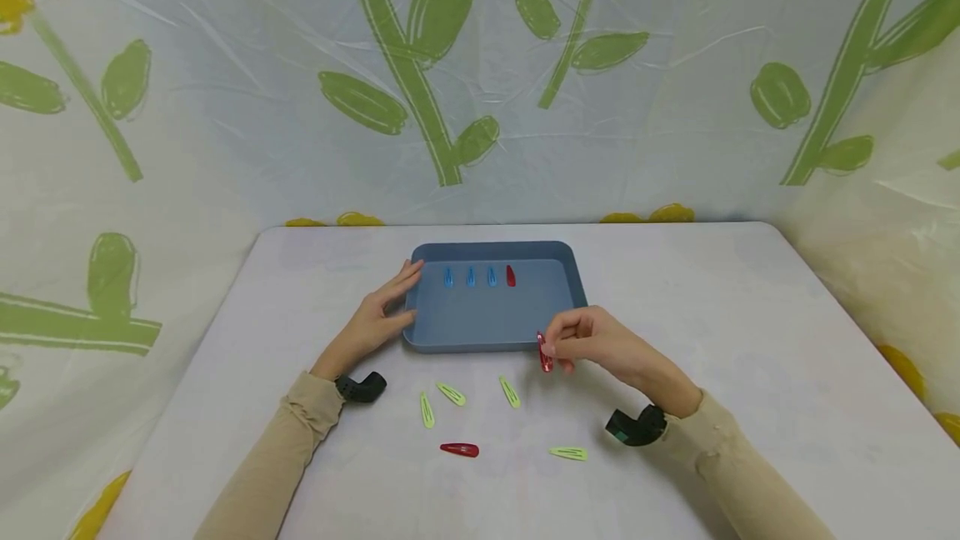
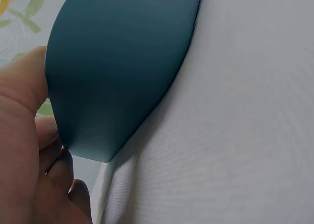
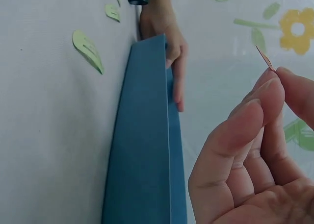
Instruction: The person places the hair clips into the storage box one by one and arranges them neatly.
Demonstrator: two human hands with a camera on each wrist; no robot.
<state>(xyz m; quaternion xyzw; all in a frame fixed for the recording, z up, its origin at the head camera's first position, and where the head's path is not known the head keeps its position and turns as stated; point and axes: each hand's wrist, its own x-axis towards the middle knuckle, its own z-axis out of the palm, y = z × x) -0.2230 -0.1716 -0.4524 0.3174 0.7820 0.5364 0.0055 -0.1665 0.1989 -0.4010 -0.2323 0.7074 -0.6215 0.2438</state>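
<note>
My right hand (image 1: pixel 600 348) pinches a red snap hair clip (image 1: pixel 545 352) between thumb and fingertips, just over the near right edge of the blue-grey tray (image 1: pixel 491 340). In the right wrist view that clip (image 3: pixel 265 57) shows edge-on. My left hand (image 1: pixel 375 315) rests at the tray's left side, fingers extended along its rim and touching it. Inside the tray, three blue hair clips (image 1: pixel 471 277) and one red clip (image 1: pixel 511 276) stand in a row toward the far side.
On the white table (image 1: pixel 337 473) in front of the tray lie several light green hair clips (image 1: pixel 452 393) and one dark red clip (image 1: pixel 459 449). A flower-patterned sheet (image 1: pixel 247 107) hangs behind the table. Each wrist wears a black camera mount (image 1: pixel 636 426).
</note>
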